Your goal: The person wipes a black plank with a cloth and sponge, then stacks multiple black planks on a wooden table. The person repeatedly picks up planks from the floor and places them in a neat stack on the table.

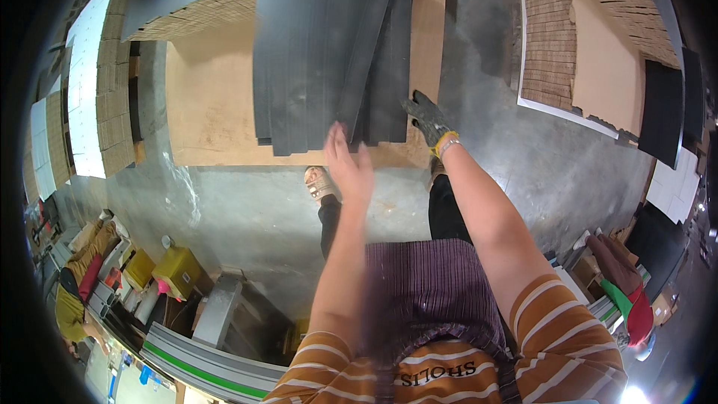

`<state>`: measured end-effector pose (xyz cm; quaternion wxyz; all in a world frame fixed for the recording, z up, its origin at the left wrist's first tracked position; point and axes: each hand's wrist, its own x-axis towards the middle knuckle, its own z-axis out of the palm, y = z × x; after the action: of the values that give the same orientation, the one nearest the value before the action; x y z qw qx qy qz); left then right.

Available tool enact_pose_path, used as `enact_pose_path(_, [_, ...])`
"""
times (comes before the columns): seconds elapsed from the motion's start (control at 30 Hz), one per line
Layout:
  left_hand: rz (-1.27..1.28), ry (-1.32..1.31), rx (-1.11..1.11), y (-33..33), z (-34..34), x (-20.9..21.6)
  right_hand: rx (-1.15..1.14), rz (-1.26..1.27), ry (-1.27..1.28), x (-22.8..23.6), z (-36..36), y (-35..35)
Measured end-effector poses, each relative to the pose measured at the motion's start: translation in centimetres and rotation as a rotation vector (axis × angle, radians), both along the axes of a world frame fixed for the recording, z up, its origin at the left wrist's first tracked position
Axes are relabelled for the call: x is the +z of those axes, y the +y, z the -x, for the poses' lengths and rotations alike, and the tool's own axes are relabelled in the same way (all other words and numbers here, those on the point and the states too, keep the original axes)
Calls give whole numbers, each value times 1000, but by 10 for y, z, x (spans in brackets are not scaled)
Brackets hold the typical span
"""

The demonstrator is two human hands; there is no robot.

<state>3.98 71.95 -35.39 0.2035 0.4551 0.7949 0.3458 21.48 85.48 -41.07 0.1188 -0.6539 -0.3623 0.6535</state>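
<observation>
Long black flat strips (299, 75) lie side by side on a tan wooden board (209, 97) in front of me. One loose black strip (370, 53) rests aslant on top of them. My left hand (350, 168), bare and a little blurred, is at the near end of that slanted strip, fingers stretched and thumb apart; whether it touches is unclear. Beyond the right edge of the strips is my right hand (430, 121), in a dark grey glove with a yellow cuff. Its fingers are spread, and nothing shows in them.
Stacked brown corrugated cardboard (550, 45) stands to the right, and white-topped cardboard stacks (86, 75) to the left. A long rail with a green stripe (202, 367) runs behind me at lower left, near yellow bins (179, 273). Other people work at both lower sides.
</observation>
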Motion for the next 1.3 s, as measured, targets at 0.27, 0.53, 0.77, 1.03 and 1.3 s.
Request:
enact_pose_path(0.27, [158, 192, -81, 78, -19, -11, 56, -54, 1, -6, 44, 19])
enact_pose_path(0.53, [194, -19, -20, 57, -50, -4, -94, 27, 149, -19, 28, 8])
enact_pose_path(0.77, [489, -1007, 524, -42, -79, -5, -530, 175, 267, -84, -33, -17])
enact_pose_path(1.03, [28, -1452, 701, -14, -67, -32, -180, 33, 438, -42, 7, 15])
enact_pose_path(1.3, [67, -1591, 966, 28, -86, -49, 56, -111, 244, -24, 23, 22])
